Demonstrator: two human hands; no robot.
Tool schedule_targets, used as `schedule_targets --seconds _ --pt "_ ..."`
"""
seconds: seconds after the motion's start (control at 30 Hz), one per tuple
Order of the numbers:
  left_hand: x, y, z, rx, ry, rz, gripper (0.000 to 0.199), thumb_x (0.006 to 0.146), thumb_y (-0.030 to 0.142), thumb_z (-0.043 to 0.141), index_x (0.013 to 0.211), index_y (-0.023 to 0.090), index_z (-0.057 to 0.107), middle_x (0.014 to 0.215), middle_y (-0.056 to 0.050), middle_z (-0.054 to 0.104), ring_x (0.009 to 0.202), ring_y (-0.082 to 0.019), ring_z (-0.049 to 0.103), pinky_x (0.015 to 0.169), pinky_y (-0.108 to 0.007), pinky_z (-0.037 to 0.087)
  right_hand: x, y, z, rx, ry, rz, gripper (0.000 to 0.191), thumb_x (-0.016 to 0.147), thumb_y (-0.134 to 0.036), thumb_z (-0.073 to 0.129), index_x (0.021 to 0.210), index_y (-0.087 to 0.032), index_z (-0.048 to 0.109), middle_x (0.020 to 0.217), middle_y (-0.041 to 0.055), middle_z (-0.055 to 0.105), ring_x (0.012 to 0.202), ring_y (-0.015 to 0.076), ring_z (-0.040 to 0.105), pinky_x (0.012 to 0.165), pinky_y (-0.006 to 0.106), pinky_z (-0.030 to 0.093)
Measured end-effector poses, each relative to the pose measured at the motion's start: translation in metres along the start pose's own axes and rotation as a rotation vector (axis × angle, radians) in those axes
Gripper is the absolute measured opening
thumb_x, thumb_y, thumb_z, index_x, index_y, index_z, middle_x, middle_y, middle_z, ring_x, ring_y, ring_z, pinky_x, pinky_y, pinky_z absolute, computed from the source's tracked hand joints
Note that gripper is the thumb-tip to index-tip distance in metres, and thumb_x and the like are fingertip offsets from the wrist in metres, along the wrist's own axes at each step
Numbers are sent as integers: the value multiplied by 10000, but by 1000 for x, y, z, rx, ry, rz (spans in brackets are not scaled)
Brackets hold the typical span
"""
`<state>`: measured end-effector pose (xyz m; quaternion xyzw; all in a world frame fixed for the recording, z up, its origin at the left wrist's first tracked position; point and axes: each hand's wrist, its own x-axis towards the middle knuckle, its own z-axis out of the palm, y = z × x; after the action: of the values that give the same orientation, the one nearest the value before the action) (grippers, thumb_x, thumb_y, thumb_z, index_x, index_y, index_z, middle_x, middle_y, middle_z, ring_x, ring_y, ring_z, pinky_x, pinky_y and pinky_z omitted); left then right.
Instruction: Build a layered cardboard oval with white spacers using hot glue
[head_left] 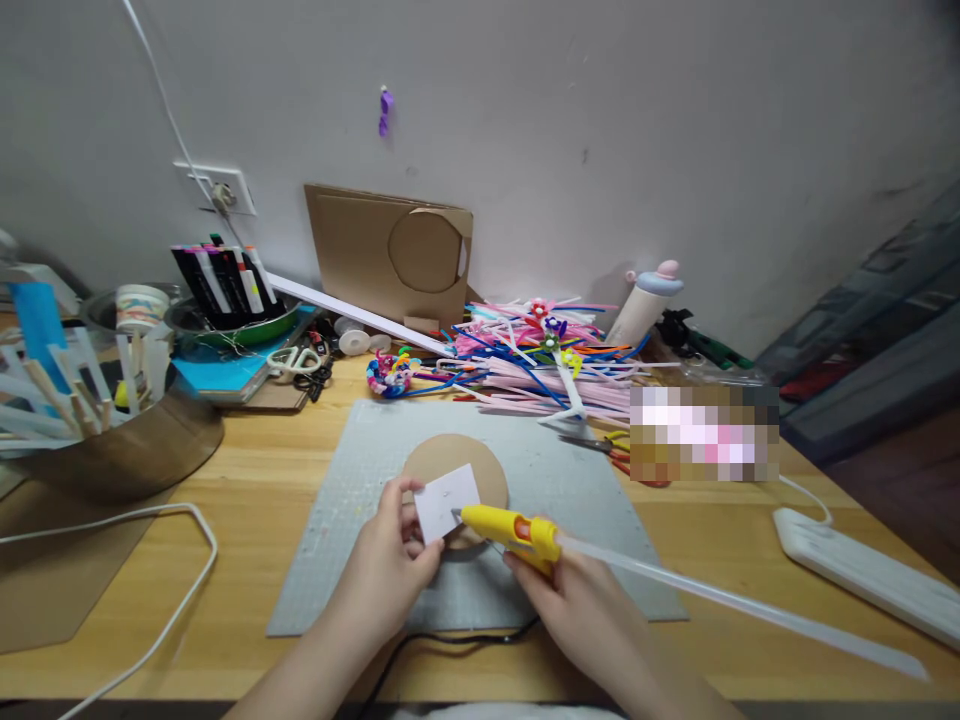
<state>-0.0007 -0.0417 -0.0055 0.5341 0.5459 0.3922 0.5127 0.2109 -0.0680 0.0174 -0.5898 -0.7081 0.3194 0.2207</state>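
Between the thumb and fingers of my left hand [390,560] is a small white card [439,497], tilted, with a few small marks on its face. My right hand [581,600] is wrapped round a yellow hot glue gun [517,530]. Its nozzle tip points left at the card, over its surface; whether it touches I cannot tell. A long translucent glue stick [735,590] sticks out of the gun's back toward the lower right. Behind the card, a round cardboard disc [450,452] lies on a grey cutting mat [570,480].
Pipe cleaners [540,375] are heaped behind the mat, near pliers [592,443]. At left stand a metal bowl [157,450] of glue sticks and wooden sticks, and white scissors [292,362]. A power strip [862,570] lies at right. Cut cardboard [352,240] leans on the wall.
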Motion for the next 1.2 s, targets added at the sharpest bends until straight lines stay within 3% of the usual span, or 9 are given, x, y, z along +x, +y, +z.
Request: schedule_targets --seconds 0.3,0.47,0.57,0.67,0.77,0.87,0.97,1.07,1.2 --pt "-7 9 4 131 29 35 437 740 182 548 1135 232 368 1047 -87 717 808 -190 711 713 -318 561 -4 -20 -11 -366 -4 -94 87 881 -200 460 869 -236 538 804 20 669 660 202 620 541 279 301" --pt "-10 12 8 129 42 77 440 727 176 558 1126 240 386 1014 -75 731 789 -190 712 698 -322 571 -7 -23 -13 -460 -32 -108 203 769 -73 481 881 -234 534 817 20 674 669 204 624 532 300 235" --pt "-10 13 10 104 38 80 437 728 178 553 1126 232 380 1049 -90 722 817 -182 710 707 -308 568 -5 -18 -15 -464 -21 -66 162 801 -103 475 875 -231 542 809 28 677 662 216 626 524 299 238" --pt "-9 13 9 91 58 85 423 736 186 552 1121 226 382 1043 -91 719 829 -177 704 718 -299 559 1 -4 -20 -328 55 2 115 898 -271 466 893 -243 577 817 34 685 699 236 634 541 290 308" --pt "-8 10 7 91 71 82 438 751 197 558 1145 225 370 1013 -79 721 775 -168 696 687 -289 549 10 16 -25 -6 151 92 258 890 -449 502 929 -229 631 820 50 691 704 235 636 578 297 398" --pt "-9 7 5 85 62 82 471 764 209 563 1185 219 352 996 -79 721 758 -169 691 671 -288 540 18 29 -24 383 113 188 386 849 -537 534 873 -166 637 740 58 676 457 145 530 475 276 382" --pt "-11 6 5 101 60 83 503 770 216 566 1222 209 346 989 -80 725 787 -177 695 699 -293 539 22 32 -17 665 30 197 434 810 -571 582 910 -149 590 836 71 692 376 71 448 421 237 324" --pt "-13 7 7 123 44 104 508 779 224 559 1241 209 348 977 -64 727 830 -179 697 736 -293 542 24 31 -5 733 -31 218 475 786 -599 585 918 -144 562 834 67 691 352 52 430 394 214 280" --pt "-14 12 8 168 -9 148 482 798 238 540 1242 212 357 986 -61 723 847 -180 697 761 -304 548 26 31 8 685 -14 232 498 769 -629 568 901 -149 561 811 58 685 337 56 414 372 215 298"
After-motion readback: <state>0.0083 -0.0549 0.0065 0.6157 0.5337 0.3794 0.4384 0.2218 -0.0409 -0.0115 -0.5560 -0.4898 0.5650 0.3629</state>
